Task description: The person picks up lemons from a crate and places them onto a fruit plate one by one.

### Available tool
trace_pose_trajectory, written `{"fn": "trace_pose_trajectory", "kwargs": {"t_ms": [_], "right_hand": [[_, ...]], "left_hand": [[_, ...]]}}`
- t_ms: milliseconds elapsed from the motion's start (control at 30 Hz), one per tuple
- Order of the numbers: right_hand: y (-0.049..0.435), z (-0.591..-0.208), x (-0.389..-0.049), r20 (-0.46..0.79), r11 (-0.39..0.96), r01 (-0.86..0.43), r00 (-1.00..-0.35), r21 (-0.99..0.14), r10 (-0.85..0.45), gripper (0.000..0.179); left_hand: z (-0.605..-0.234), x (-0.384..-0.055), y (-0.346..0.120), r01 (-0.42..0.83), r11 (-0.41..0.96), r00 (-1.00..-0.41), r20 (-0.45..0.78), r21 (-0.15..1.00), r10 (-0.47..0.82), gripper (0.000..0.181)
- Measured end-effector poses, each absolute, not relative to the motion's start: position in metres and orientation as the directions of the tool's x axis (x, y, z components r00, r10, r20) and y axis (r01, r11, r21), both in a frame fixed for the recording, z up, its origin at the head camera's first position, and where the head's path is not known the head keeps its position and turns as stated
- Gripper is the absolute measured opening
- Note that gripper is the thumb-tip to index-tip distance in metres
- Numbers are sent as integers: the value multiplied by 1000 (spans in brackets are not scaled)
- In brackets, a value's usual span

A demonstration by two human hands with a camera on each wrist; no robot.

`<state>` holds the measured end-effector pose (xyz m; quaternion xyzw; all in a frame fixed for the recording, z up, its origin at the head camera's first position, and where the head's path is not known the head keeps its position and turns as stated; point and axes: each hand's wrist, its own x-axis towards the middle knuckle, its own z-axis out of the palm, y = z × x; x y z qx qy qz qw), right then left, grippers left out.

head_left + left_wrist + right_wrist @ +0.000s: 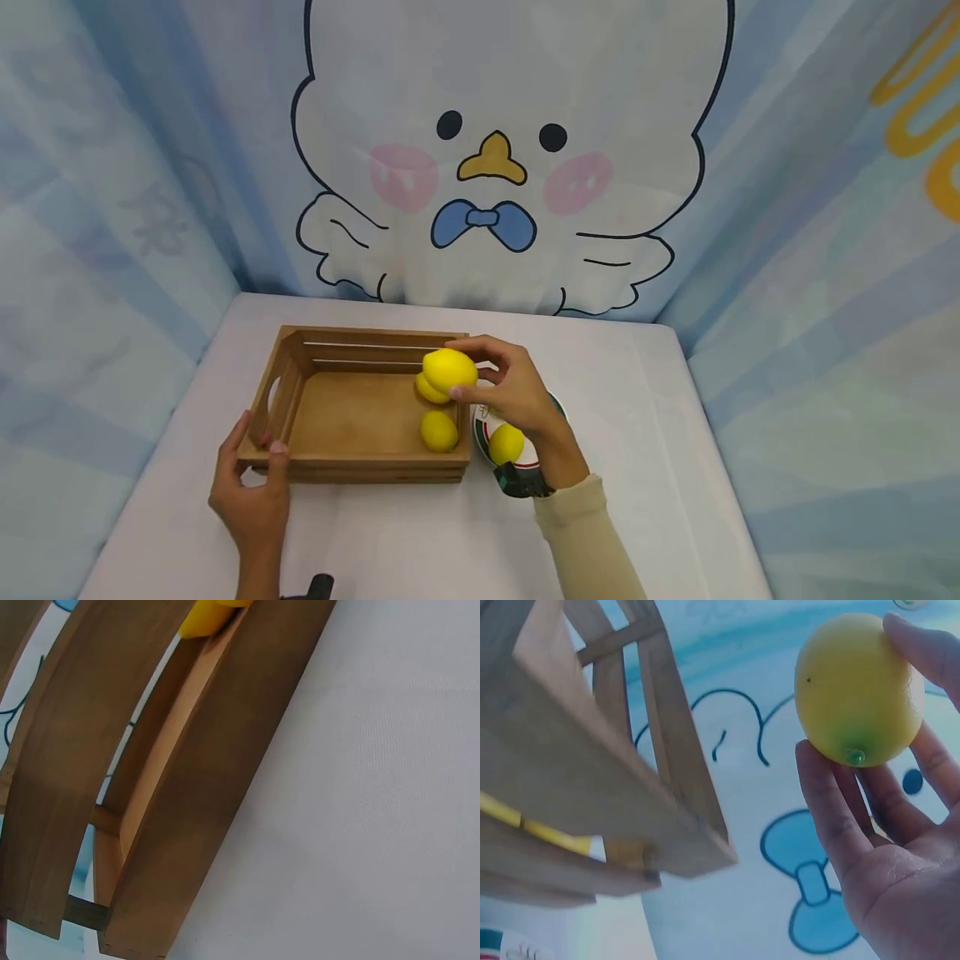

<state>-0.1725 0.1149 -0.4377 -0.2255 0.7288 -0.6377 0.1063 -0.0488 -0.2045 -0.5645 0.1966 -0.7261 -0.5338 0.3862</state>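
Observation:
My right hand (510, 385) holds a yellow lemon (450, 370) between thumb and fingers, over the right end of a slatted wooden crate (360, 471). In the right wrist view the same lemon (859, 690) shows a green stem end, raised beside the crate (630, 780). Two more lemons lie in the crate's right end: one (438, 431) near the front, another (429, 390) partly hidden behind the held lemon. At the crate's left end, my left hand (251, 492) grips the front corner, thumb on the rim. The left wrist view shows the crate's slats (187, 787) close up.
Right of the crate stands a white plate (531, 454) with a coloured rim, partly covered by my right wrist, with a lemon (506, 444) on it. A white cloth covers the table (622, 500). Printed curtains (480, 275) hang behind and at both sides.

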Motion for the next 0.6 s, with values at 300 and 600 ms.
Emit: {"fn": "trace_pose_trajectory", "kwargs": {"t_ms": [300,600], "right_hand": [[149,-446,-162,120,87,-160,-926,-983,-358,52],[177,-464,-151,79,91,-109,-956,-990,-283,53]], "left_hand": [[-565,-51,-199,123,342,-605,344,932,-718,59],[-568,-52,-199,120,349,-570,353,929,-742,57]]}}
